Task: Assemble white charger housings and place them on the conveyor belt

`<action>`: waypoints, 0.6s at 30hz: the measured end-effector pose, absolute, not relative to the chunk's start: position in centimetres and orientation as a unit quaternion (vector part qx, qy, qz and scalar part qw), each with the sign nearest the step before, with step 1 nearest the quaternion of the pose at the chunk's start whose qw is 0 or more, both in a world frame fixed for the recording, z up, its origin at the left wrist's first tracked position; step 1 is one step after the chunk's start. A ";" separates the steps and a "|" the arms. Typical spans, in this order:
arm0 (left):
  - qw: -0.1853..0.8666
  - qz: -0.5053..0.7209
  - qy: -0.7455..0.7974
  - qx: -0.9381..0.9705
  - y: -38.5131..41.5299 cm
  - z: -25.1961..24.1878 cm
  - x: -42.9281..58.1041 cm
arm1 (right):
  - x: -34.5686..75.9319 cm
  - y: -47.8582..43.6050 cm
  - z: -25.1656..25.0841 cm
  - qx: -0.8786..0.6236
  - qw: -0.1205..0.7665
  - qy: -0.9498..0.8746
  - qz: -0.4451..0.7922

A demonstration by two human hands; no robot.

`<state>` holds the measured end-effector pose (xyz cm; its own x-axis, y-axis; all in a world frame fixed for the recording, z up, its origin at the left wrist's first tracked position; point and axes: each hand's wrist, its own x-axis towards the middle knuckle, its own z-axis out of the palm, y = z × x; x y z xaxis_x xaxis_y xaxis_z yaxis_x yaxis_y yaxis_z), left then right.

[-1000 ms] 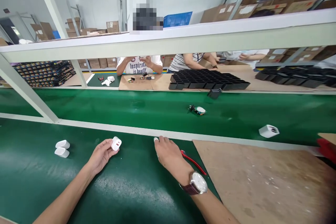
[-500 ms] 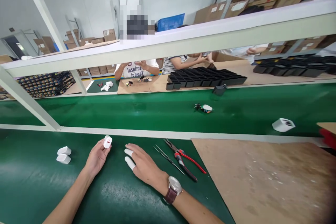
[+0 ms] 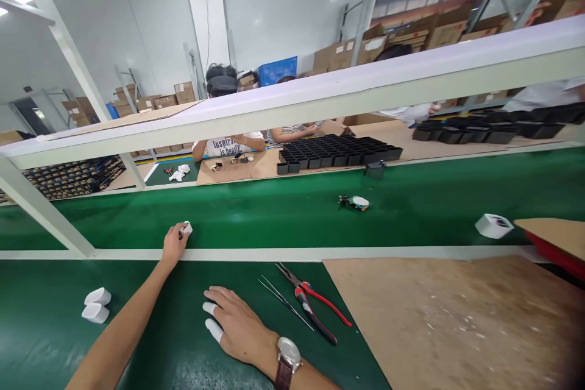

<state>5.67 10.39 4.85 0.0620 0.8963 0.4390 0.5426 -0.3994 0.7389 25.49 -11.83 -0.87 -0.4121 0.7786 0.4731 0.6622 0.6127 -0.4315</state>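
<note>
My left hand point(image 3: 173, 245) reaches over the pale rail onto the green belt, its fingers closed round a small white USB charger point(image 3: 187, 228). Part of the charger is hidden by the fingers. My right hand point(image 3: 243, 324) lies palm down on the green mat with fingers stretched and holds nothing; two of its fingers wear white finger cots. Just right of it lie tweezers point(image 3: 286, 303) and red-and-black long-nose pliers point(image 3: 307, 301). Two white charger shells point(image 3: 96, 306) sit left of my left forearm.
On the green belt point(image 3: 256, 219) are a small circuit board point(image 3: 355, 202), a white housing point(image 3: 494, 226) and a black box point(image 3: 375, 170). Rows of black trays point(image 3: 338, 152) stand beyond, where people work. A shelf beam point(image 3: 292, 111) crosses above. Brown board point(image 3: 439, 311) covers the right side.
My left hand has carried the charger forward from over the mat, across the rail, to the belt. My right hand stays flat on the mat. The camera view has tilted up.
</note>
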 end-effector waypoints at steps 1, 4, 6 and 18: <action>0.177 0.449 0.510 0.712 9.9 4.6 5.5 | 25.5 -11.8 -0.9 -0.430 0.331 -0.835 0.091; 0.121 0.441 0.502 0.734 7.6 4.8 3.4 | 25.5 -11.9 -0.7 -0.425 0.328 -0.839 0.093; 0.084 0.438 0.507 0.738 5.8 6.0 0.2 | 25.5 -11.9 -0.6 -0.425 0.318 -0.843 0.086; 0.113 0.310 0.639 0.695 -6.9 8.3 -20.5 | 25.8 -11.3 -1.5 -0.404 0.287 -0.868 0.038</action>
<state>-20.53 -6.85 8.25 -0.0087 0.9579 0.2871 0.8180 -0.1584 0.5530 25.83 -11.28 -1.46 -0.5091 0.7223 0.4681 0.6789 0.6713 -0.2975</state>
